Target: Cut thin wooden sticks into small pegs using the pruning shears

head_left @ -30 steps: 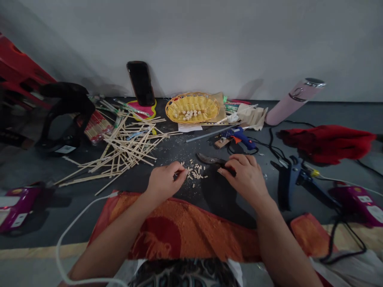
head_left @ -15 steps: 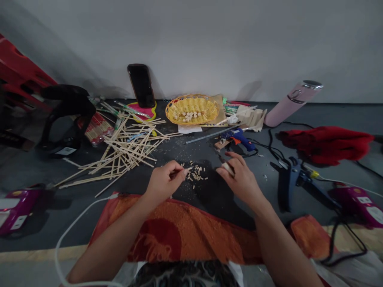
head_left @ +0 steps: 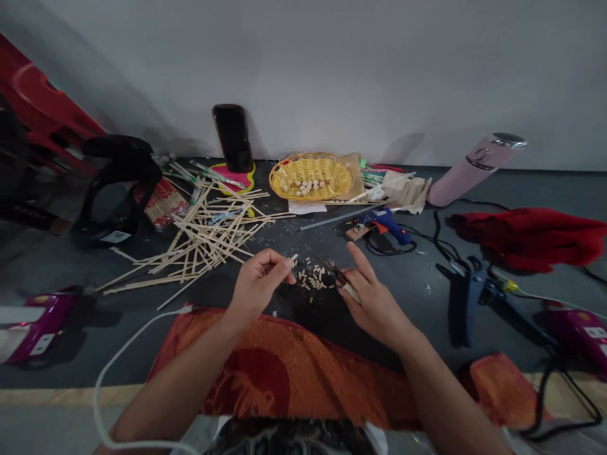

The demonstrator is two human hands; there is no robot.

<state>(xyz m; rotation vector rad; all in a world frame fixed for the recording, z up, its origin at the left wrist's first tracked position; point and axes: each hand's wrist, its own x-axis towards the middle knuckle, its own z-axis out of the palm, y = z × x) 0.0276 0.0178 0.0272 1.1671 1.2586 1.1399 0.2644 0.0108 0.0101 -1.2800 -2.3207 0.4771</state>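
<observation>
Between thumb and forefinger, my left hand point(head_left: 262, 278) pinches a small piece of wooden stick point(head_left: 294, 258). My right hand point(head_left: 374, 300) is closed round the pale handle of a small knife point(head_left: 351, 291), its forefinger stretched forward. The thin dark blade points up and left, toward my left hand but apart from it. Below the blade, several short cut stick pieces point(head_left: 313, 277) lie scattered among crumbs on the dark table point(head_left: 327, 319).
Long wooden sticks point(head_left: 203, 237) are heaped at left. Behind stand a yellow basket point(head_left: 310, 164) holding small pieces and a leaning phone point(head_left: 233, 138). A blue glue gun point(head_left: 386, 224), blue cutters point(head_left: 467, 297), red cloth point(head_left: 526, 237) and pink flask point(head_left: 477, 169) are at right.
My right hand has turned and moved slightly left, so the knife blade now points toward my left hand. The left hand keeps its pinch. The whole view has shifted a little.
</observation>
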